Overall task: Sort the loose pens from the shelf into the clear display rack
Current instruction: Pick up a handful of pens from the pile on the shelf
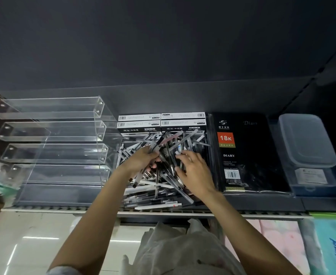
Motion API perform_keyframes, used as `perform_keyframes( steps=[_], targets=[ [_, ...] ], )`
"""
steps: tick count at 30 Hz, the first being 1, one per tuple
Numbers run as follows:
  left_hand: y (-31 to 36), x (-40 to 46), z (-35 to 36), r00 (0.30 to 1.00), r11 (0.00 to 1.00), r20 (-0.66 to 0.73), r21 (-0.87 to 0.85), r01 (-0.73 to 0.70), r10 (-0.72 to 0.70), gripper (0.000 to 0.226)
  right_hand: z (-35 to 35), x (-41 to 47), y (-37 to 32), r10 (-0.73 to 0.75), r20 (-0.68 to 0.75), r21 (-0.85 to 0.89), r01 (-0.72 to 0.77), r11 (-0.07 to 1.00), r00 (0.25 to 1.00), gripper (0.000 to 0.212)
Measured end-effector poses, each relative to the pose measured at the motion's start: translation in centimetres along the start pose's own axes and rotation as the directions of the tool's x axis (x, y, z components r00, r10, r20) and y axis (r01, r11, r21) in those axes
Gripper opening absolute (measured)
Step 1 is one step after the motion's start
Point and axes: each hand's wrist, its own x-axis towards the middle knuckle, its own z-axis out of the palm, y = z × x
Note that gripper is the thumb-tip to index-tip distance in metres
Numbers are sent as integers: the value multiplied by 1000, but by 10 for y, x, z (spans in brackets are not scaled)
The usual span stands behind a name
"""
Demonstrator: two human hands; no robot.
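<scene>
A dark shelf [262,203] runs across the view, and everything sits on it. At its left end stands the clear rack [51,151], four stepped troughs, all without pens. Right of the rack lies the pile of pens [159,193] — black, white and clear barrels crossed every way, reaching from the shelf's front lip back to four pen boxes [161,124] stacked in two pairs behind the pile. Right of the pile lies a black diary [246,155], and beyond it a lidded plastic box [306,141].

Both hands are in the pile. The left hand [141,161] is closed around a bundle of pens that fan upward from its grip. The right hand [193,169] rests on the pile with fingers spread and curled — fingertips touching pens, though whether it grips any I cannot tell.
</scene>
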Motion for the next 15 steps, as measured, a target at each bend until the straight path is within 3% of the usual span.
perform_keyframes(
  steps=[3,5,9,12,15],
  targets=[
    [0,-5,2,998,997,-7,49,-56,56,15,-17,19,-12,168,-8,403,-151,903,986,36],
    [0,-7,4,996,992,-17,99,-81,84,17,-23,36,-17,172,65,511,-181,840,983,42],
    [-4,-6,-2,990,966,7,219,-139,140,16,-20,63,-19,72,134,290,-108,951,988,61],
    [-7,-3,-7,983,947,36,262,-183,180,8,-14,76,-19,77,147,180,-103,978,986,52],
    [-7,-4,-10,981,925,60,327,-195,186,9,-11,82,-17,120,169,258,-161,953,978,35]
  ],
)
